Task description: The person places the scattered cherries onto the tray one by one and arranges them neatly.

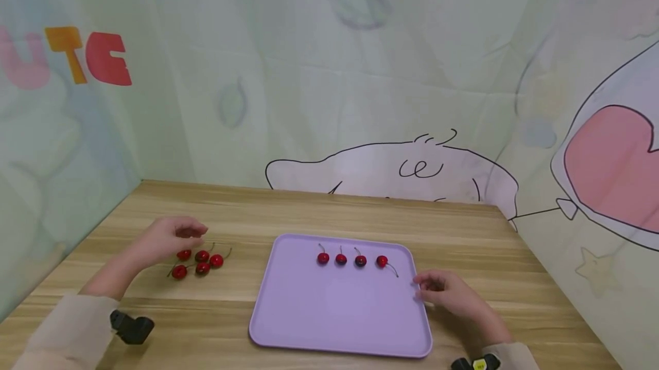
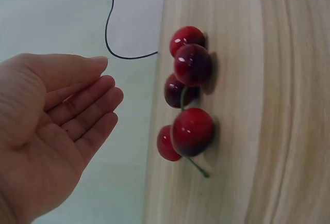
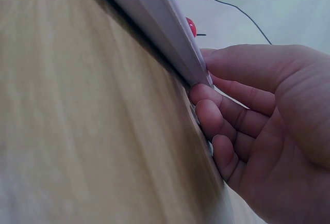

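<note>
My left hand (image 1: 172, 237) hovers over a loose cluster of red cherries (image 1: 203, 268) at the left of the table. In the left wrist view its fingers (image 2: 93, 113) are loosely bent with nothing between them, apart from the shiny cherries (image 2: 193, 131), some with green stems. At the right edge of a lilac tray (image 1: 340, 313) is my right hand (image 1: 448, 290). The right wrist view shows its thumb (image 3: 247, 66) over the rim of the tray (image 3: 160, 22) and curled fingertips at the underside, gripping the edge. Several stemmed cherries (image 1: 360, 261) stand in a row along the tray's far side.
The wood-grain table (image 1: 231, 204) extends around the tray and the cherry cluster. Behind it hangs a pale printed curtain (image 1: 309, 72) with cartoon drawings, which also runs along the left and right sides. A black wrist device (image 1: 131, 327) sits at the left sleeve.
</note>
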The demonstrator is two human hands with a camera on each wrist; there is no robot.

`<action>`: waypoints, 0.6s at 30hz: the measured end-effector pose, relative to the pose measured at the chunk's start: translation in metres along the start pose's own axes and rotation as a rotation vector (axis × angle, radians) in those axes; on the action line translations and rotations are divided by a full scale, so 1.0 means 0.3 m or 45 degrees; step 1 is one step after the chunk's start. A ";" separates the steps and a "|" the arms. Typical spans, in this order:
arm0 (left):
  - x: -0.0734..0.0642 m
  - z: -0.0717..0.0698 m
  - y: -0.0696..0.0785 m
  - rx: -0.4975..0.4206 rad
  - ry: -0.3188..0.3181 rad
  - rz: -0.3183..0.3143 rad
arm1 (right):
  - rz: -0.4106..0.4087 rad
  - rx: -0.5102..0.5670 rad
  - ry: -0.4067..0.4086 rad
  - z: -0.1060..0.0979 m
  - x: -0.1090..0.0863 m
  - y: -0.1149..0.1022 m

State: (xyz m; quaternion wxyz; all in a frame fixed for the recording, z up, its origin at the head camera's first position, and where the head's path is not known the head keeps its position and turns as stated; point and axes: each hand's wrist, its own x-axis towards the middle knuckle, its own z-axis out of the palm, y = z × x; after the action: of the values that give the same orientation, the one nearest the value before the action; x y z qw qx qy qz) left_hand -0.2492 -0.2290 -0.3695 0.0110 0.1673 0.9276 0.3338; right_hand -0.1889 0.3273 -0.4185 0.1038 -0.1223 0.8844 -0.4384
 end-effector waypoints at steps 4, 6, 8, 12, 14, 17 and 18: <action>0.006 0.009 -0.026 -0.016 -0.049 -0.024 | 0.009 0.010 0.002 0.000 0.000 0.003; 0.006 0.014 -0.037 -0.027 -0.077 -0.039 | 0.009 0.010 0.003 0.000 0.001 0.004; 0.006 0.019 -0.045 -0.030 -0.100 -0.049 | 0.004 0.005 0.002 0.000 0.002 0.007; 0.005 0.030 -0.053 -0.023 -0.118 -0.059 | -0.010 -0.004 0.000 0.000 0.003 0.011; 0.005 0.033 -0.053 -0.011 -0.119 -0.050 | -0.013 -0.005 0.001 0.000 0.003 0.011; 0.006 0.037 -0.056 -0.008 -0.124 -0.046 | -0.008 0.000 0.005 0.000 0.003 0.011; 0.006 0.039 -0.059 -0.007 -0.127 -0.046 | -0.005 0.001 0.007 0.000 0.003 0.011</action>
State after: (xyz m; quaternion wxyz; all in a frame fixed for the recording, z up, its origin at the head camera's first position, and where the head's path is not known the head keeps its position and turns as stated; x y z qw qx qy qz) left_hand -0.2549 -0.2339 -0.3895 0.0636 0.1668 0.9279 0.3273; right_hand -0.1901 0.3289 -0.4213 0.1004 -0.1229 0.8843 -0.4391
